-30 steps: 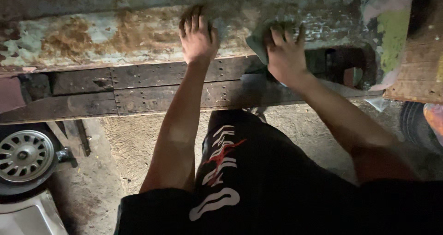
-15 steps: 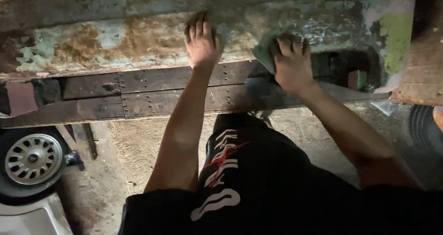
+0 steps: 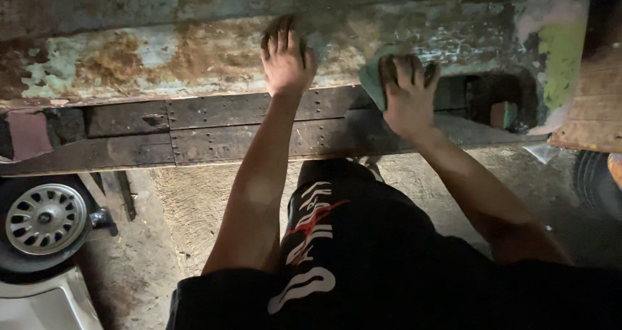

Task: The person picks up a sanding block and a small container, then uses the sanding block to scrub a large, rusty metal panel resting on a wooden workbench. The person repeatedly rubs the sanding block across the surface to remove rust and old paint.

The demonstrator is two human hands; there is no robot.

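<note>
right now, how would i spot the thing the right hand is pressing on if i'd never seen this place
Find the long rusty metal panel with flaking pale blue-green paint across the top of the view. Two bare hands rest flat on it; go to the right hand, nearer the dark hole in the panel. Under its fingers is a small green pad, the only smooth, evenly coloured patch against the blotchy rust, while the left hand lies on bare metal.

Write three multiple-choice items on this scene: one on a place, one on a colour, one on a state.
1. Where does the wheel lie?
A. lower left
B. upper right
C. centre

2. What colour is the pad under the right hand?
A. red
B. green
C. white

3. How does the left hand rest on the rusty panel?
A. clenched in a fist
B. lifted clear
C. flat, palm down

Answers: 1 A, it sits by the frame's lower left corner. 2 B, a green edge shows beside the fingers. 3 C, the fingers lie spread against the metal.
</note>
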